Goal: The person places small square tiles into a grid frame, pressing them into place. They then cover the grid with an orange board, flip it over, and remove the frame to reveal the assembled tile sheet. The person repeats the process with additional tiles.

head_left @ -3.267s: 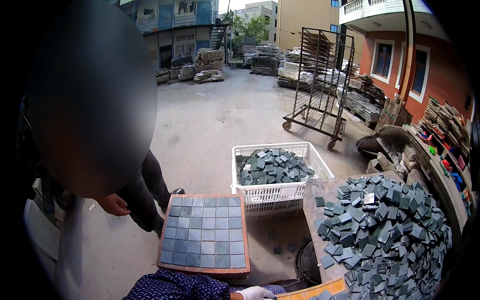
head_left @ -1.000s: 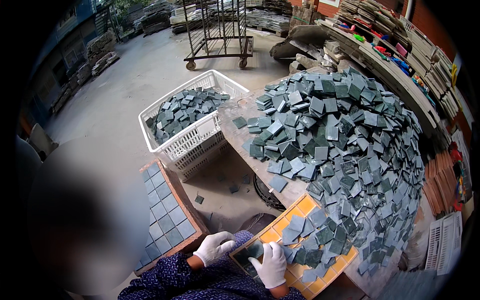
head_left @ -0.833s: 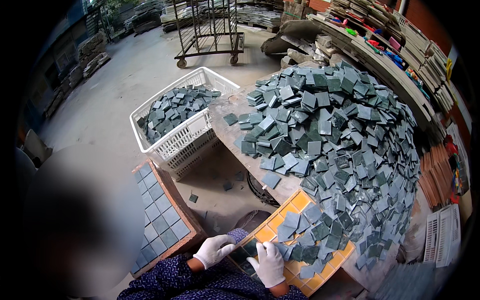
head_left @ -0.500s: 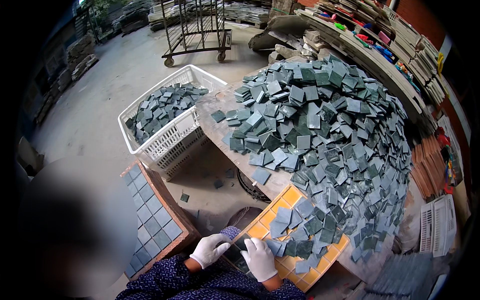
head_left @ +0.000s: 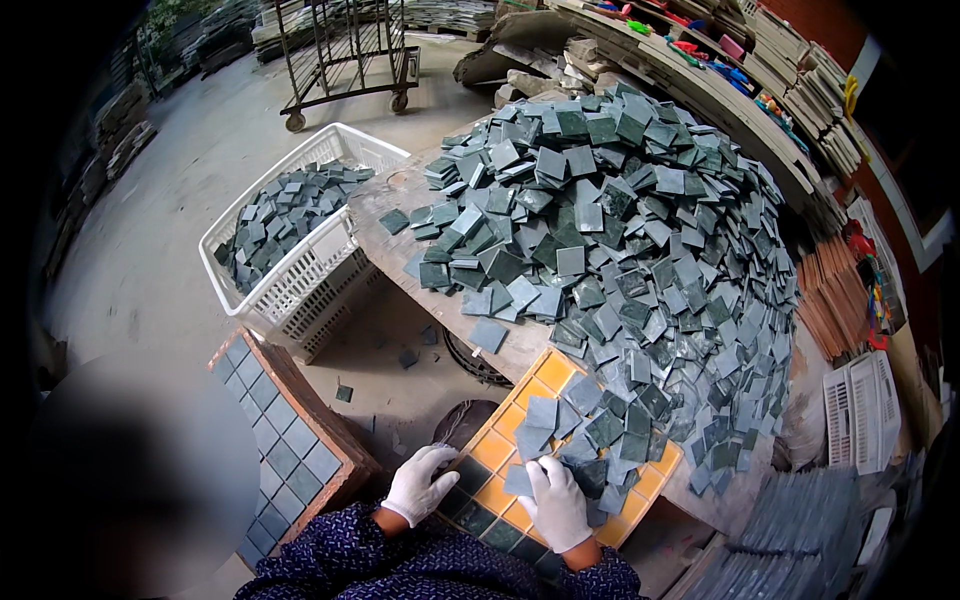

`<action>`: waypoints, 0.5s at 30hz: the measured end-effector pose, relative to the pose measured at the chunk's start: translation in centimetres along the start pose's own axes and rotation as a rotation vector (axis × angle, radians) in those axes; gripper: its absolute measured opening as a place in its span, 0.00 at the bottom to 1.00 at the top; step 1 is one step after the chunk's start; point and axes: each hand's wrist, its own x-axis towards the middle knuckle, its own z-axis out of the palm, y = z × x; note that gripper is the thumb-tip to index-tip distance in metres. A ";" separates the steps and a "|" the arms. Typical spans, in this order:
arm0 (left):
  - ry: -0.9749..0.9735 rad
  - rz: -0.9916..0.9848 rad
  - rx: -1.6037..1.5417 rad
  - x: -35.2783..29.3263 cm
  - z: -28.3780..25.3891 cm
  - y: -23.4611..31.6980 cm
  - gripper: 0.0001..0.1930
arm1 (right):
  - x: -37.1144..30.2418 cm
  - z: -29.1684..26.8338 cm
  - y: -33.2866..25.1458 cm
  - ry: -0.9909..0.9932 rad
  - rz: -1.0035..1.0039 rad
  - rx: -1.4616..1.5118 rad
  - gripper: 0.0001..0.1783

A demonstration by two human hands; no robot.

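A yellow gridded tray lies tilted in front of me, its far right side beside the big heap. Dark green square tiles sit in cells along its near edge. Loose grey-green tiles are piled over its middle and right. My left hand, in a white glove, rests at the tray's left corner with thumb and fingers apart. My right hand, gloved too, reaches over the tray, thumb and fingertips closed on a grey tile at the edge of the loose ones. Its fingertips are partly hidden among the tiles.
A large tile heap covers the worktable. Behind it on the left stands a white crate of tiles. Tiled slabs are stacked at my left. A wheeled rack stands far back; white baskets are at right.
My right hand has moved right along the tray onto the loose tiles, uncovering yellow cells and dark tiles. The left hand stays near the tray's corner. The whole view has shifted slightly.
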 end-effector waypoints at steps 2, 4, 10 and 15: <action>-0.004 -0.061 -0.059 -0.1 -0.5 0.5 0.16 | -0.1 0.4 0.3 0.015 0.002 0.045 0.33; -0.008 -0.037 -0.046 0.0 -1.0 -0.1 0.16 | -0.2 0.1 -0.2 0.073 0.005 0.124 0.29; 0.035 0.009 -0.070 0.1 -1.4 -0.7 0.14 | -1.6 1.1 -1.1 0.021 0.142 0.350 0.13; -0.030 0.002 -0.071 0.0 -0.9 0.0 0.13 | -1.9 3.4 -1.8 0.159 0.151 0.545 0.13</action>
